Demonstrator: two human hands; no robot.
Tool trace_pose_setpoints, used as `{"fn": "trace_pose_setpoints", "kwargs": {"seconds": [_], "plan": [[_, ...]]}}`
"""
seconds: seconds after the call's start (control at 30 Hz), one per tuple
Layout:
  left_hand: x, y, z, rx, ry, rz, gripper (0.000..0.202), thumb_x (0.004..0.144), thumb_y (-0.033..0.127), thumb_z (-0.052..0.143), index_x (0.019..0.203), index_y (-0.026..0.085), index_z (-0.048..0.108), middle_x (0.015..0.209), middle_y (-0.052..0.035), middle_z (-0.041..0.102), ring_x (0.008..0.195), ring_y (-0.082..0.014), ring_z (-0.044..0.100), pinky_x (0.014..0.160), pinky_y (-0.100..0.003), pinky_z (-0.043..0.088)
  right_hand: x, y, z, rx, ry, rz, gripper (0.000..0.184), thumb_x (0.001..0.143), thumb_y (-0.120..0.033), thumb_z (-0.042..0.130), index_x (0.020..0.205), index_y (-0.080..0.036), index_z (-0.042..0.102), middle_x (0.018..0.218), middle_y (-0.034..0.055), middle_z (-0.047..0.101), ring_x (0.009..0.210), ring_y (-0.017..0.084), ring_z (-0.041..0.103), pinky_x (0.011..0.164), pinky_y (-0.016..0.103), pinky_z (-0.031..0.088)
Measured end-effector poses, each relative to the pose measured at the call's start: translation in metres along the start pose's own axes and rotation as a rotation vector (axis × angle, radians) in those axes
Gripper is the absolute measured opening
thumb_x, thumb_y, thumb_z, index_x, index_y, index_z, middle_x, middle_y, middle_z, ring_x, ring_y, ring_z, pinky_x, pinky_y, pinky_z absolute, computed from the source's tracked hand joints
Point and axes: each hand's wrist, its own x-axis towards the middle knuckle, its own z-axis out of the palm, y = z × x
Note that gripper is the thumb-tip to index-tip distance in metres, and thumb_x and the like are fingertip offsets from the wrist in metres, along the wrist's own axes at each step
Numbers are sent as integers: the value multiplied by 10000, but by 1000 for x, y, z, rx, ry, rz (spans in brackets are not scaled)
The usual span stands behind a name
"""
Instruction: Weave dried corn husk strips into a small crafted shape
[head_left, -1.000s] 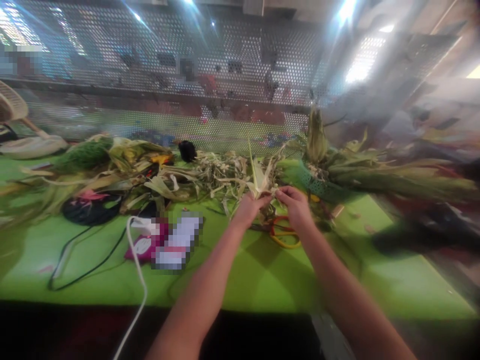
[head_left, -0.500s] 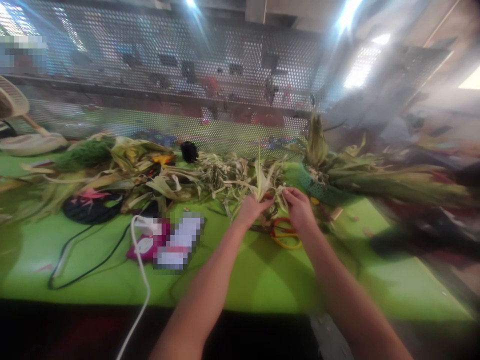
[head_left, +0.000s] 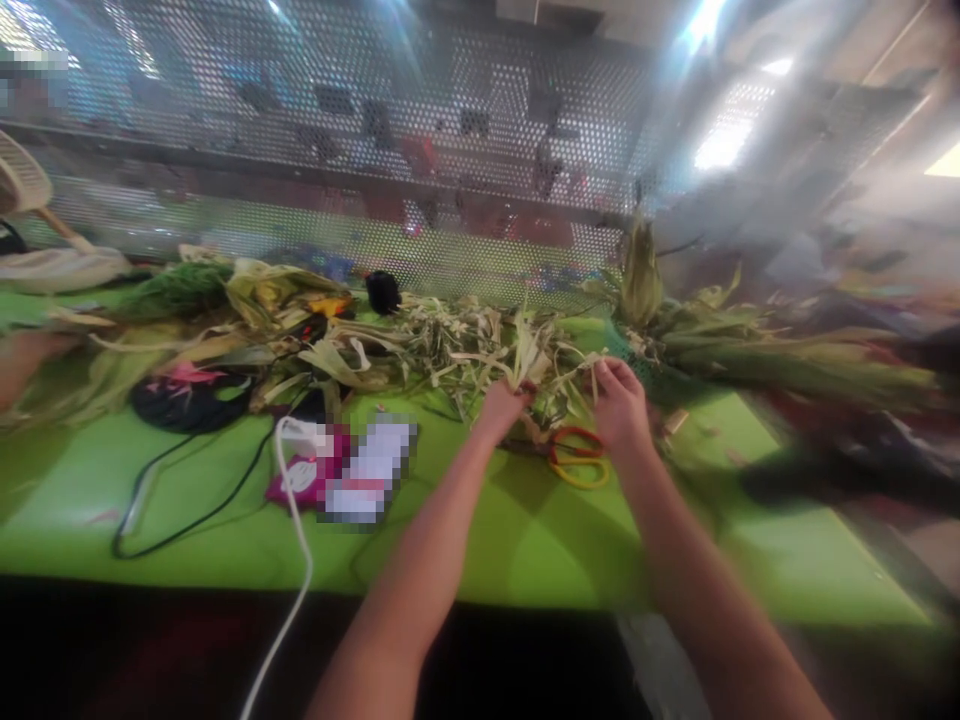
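My left hand (head_left: 506, 405) is closed around the base of a pale corn husk (head_left: 526, 355), whose pointed leaves stand up above the fingers. To its right, my right hand (head_left: 621, 395) pinches a thin husk strip (head_left: 583, 362) between thumb and fingertips. The strip stretches leftward from that pinch toward the husk; where it is joined is hard to make out. Scissors with red and yellow handles (head_left: 581, 470) lie on the table just below and between the hands.
Husk scraps (head_left: 442, 340) are heaped along the back of the green table (head_left: 247, 560), before a perforated metal screen (head_left: 480, 130). A phone (head_left: 369, 470), a white cable (head_left: 304, 540) and a black coil (head_left: 184, 405) lie left. Another person's blurred arm (head_left: 26, 360) enters at left. Long husks (head_left: 780, 360) lie right.
My right hand has moved right, away from my left hand, drawing the husk strip out between them. An arm has appeared at the left edge. The view has shifted slightly.
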Motion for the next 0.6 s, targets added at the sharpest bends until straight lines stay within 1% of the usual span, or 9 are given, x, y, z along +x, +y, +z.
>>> {"fn": "trace_pose_setpoints", "kwargs": {"seconds": [0.1,0.17,0.23,0.3,0.37,0.43,0.53,0.6], "plan": [[1,-1,-3,-96,41,-15,126,654,192,679,761,132,707,694,-32,670,694,-163,598,717,-272,448,-1,-3,0,36,-28,-5,240,645,-309,842,776,-219,661,721,-57,641,630,59,567,590,164,464],[1,0,-4,-180,34,-8,121,655,211,695,744,128,706,667,-21,659,681,-155,588,725,-275,451,-1,-5,1,43,-40,-17,237,653,-311,840,782,-221,663,738,-58,648,636,56,568,600,160,473],[0,1,-3,-246,22,-8,155,655,247,718,753,126,714,668,-20,659,689,-151,587,733,-276,451,-1,-7,3,34,-35,-28,240,652,-319,841,779,-220,663,734,-59,648,624,54,562,593,160,474],[-2,2,0,-292,0,-44,224,654,294,742,803,128,727,666,-17,653,655,-137,568,689,-268,444,0,-10,5,17,-28,-29,251,644,-326,845,777,-217,662,717,-60,642,609,55,552,574,162,466],[-5,4,4,-371,-52,-102,312,653,356,760,872,136,729,641,-3,629,567,-105,514,598,-248,416,2,-11,8,-14,-19,-34,260,639,-336,844,779,-216,661,697,-62,628,586,56,534,552,167,452],[-8,6,8,-486,-131,-162,378,641,387,777,921,140,718,638,4,614,512,-78,476,538,-229,389,5,-10,11,-67,0,-50,271,640,-359,838,784,-217,659,686,-60,620,569,62,518,532,179,443],[-13,9,12,-572,-251,-217,435,588,348,816,947,129,704,690,-16,641,537,-80,520,531,-218,402,10,-6,15,-129,42,-82,305,631,-407,836,781,-215,653,673,-53,617,559,71,512,505,188,429],[-15,9,14,-554,-314,-186,467,570,327,826,973,129,702,759,-33,669,581,-90,551,545,-218,411,13,-2,17,-132,62,-82,324,613,-412,845,776,-210,651,678,-50,627,564,70,520,507,186,426]]}}
